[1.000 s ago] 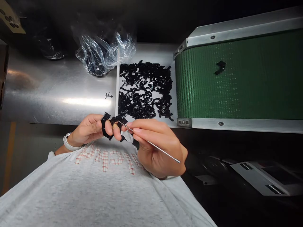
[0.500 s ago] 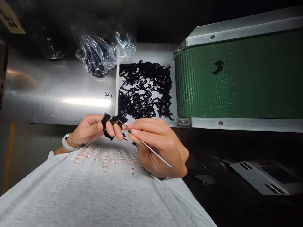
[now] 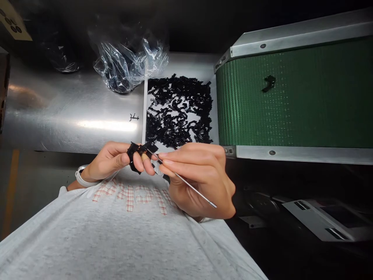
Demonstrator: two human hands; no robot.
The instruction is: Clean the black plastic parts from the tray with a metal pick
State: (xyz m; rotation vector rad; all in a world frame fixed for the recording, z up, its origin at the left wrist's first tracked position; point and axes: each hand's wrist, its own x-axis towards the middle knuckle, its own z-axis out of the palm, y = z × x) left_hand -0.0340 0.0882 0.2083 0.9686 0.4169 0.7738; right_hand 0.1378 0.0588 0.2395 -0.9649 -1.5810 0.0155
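My left hand is closed on a small black plastic part, pinched between thumb and fingers just in front of my chest. My right hand grips a thin metal pick like a pen, its tip touching the black part. Beyond my hands lies a pile of black plastic parts on a white tray. A single black part rides on the green conveyor belt at the right.
A clear plastic bag with more black parts sits on the steel table behind the tray. One small loose part lies left of the tray. A grey machine housing shows low right.
My right hand has shifted a little, changing the angle of the pick, and my left hand has turned the black part slightly. The part on the belt has barely moved.
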